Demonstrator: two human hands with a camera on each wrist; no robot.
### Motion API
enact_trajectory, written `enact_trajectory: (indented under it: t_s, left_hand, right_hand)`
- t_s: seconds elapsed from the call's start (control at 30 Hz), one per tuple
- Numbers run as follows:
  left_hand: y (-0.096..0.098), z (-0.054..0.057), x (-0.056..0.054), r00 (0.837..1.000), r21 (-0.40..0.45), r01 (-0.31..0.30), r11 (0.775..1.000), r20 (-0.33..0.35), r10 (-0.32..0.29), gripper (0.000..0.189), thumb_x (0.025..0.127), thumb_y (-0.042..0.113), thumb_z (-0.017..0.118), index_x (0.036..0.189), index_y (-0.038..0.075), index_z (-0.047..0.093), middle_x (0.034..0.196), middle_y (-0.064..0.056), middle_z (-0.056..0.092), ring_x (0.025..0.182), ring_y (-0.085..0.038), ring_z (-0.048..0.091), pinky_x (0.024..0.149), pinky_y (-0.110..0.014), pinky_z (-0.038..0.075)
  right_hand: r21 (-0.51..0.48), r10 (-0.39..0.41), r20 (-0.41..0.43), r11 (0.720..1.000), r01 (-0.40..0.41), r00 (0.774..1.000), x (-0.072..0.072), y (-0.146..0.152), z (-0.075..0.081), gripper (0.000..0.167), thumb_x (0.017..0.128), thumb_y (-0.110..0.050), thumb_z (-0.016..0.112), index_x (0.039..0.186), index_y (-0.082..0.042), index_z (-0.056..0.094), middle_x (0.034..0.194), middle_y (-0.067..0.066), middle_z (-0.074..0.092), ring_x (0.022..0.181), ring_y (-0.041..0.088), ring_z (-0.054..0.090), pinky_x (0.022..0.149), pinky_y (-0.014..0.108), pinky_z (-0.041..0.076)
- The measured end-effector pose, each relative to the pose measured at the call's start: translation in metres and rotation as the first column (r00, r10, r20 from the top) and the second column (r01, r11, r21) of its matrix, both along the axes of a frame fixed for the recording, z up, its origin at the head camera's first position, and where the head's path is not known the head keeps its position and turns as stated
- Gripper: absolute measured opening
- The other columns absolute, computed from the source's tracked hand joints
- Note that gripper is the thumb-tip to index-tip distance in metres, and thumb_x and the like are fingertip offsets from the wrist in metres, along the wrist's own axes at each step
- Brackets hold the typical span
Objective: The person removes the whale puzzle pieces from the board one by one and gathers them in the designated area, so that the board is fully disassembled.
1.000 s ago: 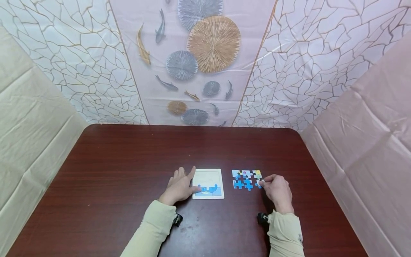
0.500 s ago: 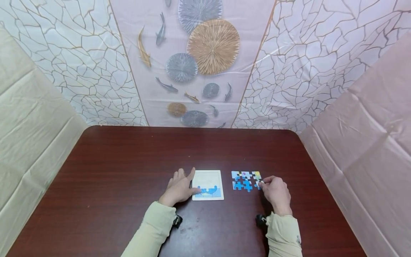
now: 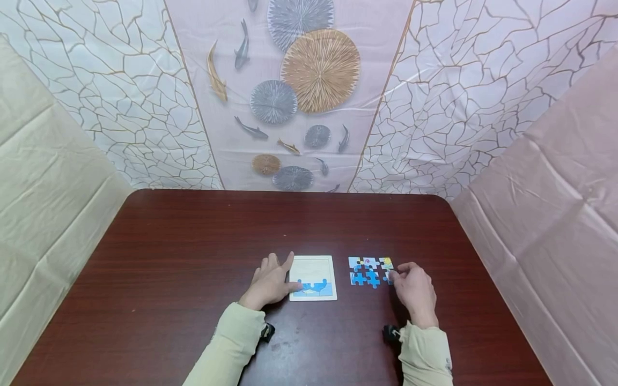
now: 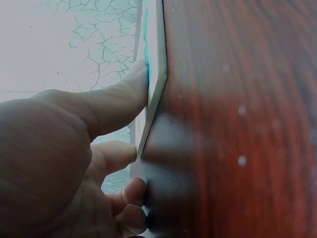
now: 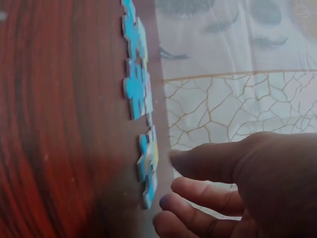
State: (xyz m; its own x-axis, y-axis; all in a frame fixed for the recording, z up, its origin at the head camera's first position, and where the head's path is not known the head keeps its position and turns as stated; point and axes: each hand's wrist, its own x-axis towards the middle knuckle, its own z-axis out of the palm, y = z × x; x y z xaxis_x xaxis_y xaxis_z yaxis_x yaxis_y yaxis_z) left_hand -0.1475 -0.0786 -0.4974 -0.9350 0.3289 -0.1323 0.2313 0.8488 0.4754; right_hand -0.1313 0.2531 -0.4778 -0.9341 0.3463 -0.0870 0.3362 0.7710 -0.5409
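Observation:
A square white puzzle tray (image 3: pixel 311 266) lies on the table, its lower part filled with blue pieces. My left hand (image 3: pixel 267 282) rests at its left side, the thumb (image 4: pixel 126 91) on the tray's lower left part and the index finger (image 4: pixel 116 154) at its edge. To the right, several loose jigsaw pieces (image 3: pixel 372 277) lie flat in two rows. My right hand (image 3: pixel 416 289) is by the rightmost lower piece (image 5: pixel 148 171), thumb and fingers loosely bent. In the right wrist view a gap shows between the fingertips and that piece, and nothing is seen between them.
The dark red-brown table (image 3: pixel 193 230) reaches back to a patterned wall cloth (image 3: pixel 289 134). Pale cloth walls (image 3: pixel 541 214) stand along both sides. A strip of table separates the tray from the loose pieces.
The right hand has drifted very slightly left at the rightmost lower piece. My left hand and the tray hold their place; the small overall shift comes from the head view.

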Motion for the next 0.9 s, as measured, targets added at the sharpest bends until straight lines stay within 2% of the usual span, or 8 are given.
enact_trajectory:
  t_s: [0.2,0.43,0.57,0.73,0.83,0.9]
  left_hand:
    - [-0.001,0.000,0.000,1.000,0.002,-0.002,1.000,0.000,0.002,0.085,0.087,0.050,0.069,0.154,0.015,0.030,0.100,-0.011,0.038,0.083,-0.023,0.032,0.065,-0.032,0.027]
    - [-0.001,-0.002,-0.001,1.000,0.003,0.000,1.000,0.005,0.000,0.086,0.087,0.050,0.068,0.154,0.016,0.029,0.097,-0.008,0.035,0.083,-0.023,0.031,0.066,-0.033,0.026]
    - [-0.001,-0.002,-0.001,1.000,0.005,0.000,1.000,-0.003,0.000,0.086,0.086,0.050,0.069,0.154,0.015,0.030,0.095,-0.007,0.034,0.082,-0.023,0.030,0.066,-0.033,0.025]
    - [-0.001,-0.003,-0.001,1.000,0.001,0.002,1.000,-0.012,-0.002,0.085,0.086,0.051,0.069,0.153,0.014,0.031,0.095,-0.007,0.035,0.082,-0.023,0.031,0.066,-0.033,0.026]
    - [-0.001,-0.003,-0.001,1.000,-0.008,0.006,1.000,-0.018,-0.006,0.085,0.086,0.051,0.069,0.153,0.014,0.032,0.097,-0.008,0.036,0.082,-0.023,0.032,0.067,-0.033,0.028]
    - [-0.001,-0.002,-0.001,0.999,-0.011,0.011,1.000,-0.032,-0.011,0.085,0.086,0.051,0.069,0.152,0.012,0.034,0.097,-0.009,0.037,0.083,-0.023,0.033,0.067,-0.033,0.030]
  right_hand:
    - [0.005,0.019,-0.105,1.000,-0.019,0.994,-0.001,-0.013,0.010,0.032,0.094,-0.029,0.062,0.114,-0.003,0.065,0.092,0.010,0.065,0.074,0.023,0.060,0.061,0.041,0.045]
    - [-0.001,0.119,-0.171,0.993,-0.121,0.978,-0.004,-0.046,0.014,0.029,0.092,-0.029,0.066,0.111,-0.007,0.067,0.090,0.006,0.064,0.075,0.022,0.059,0.065,0.041,0.046]
    - [0.023,0.200,-0.204,0.980,-0.200,0.958,-0.004,-0.069,0.011,0.026,0.090,-0.027,0.068,0.107,-0.008,0.069,0.087,0.003,0.060,0.076,0.020,0.057,0.065,0.039,0.044]
    - [0.033,0.338,-0.223,0.940,-0.339,0.914,-0.003,-0.099,0.009,0.023,0.089,-0.024,0.071,0.103,-0.006,0.070,0.086,0.002,0.056,0.073,0.017,0.053,0.065,0.035,0.044]
    - [0.025,0.448,-0.200,0.892,-0.452,0.872,-0.001,-0.115,0.008,0.022,0.090,-0.022,0.071,0.106,-0.006,0.070,0.088,0.000,0.054,0.072,0.014,0.052,0.064,0.031,0.045]
    - [0.025,0.528,-0.172,0.846,-0.532,0.832,-0.001,-0.124,0.007,0.023,0.091,-0.020,0.069,0.109,-0.006,0.070,0.090,-0.001,0.054,0.074,0.013,0.055,0.065,0.030,0.047]
